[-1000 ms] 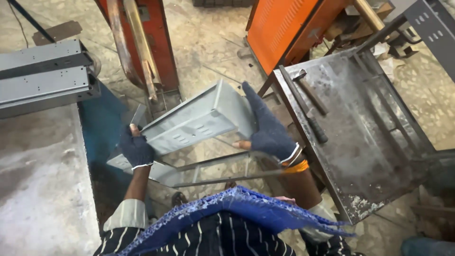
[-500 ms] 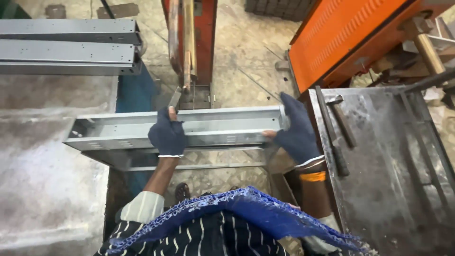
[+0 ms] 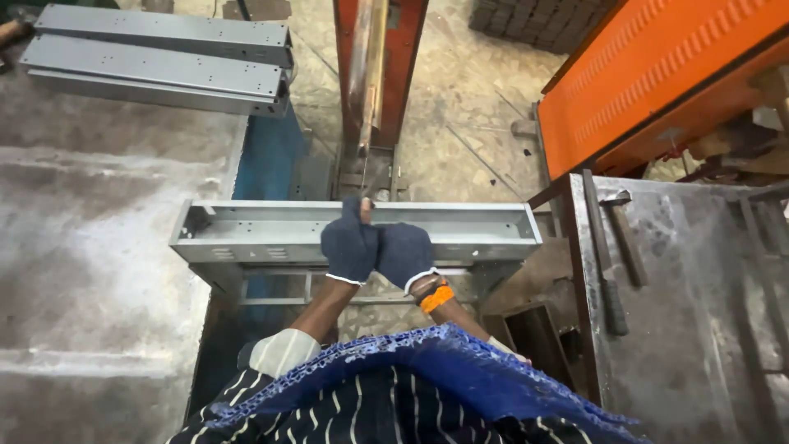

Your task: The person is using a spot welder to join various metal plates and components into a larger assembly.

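Since the earlier frame both hands have come together at the middle of the long grey sheet-metal channel, now lying level across the stand: left hand and right hand, dark-gloved, grip its near wall. Two more grey channels lie far left on the table.

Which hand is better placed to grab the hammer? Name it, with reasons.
Right. Both grip the grey channel, but the right hand sits nearer the hammer on the steel table; the left hand would cross over.
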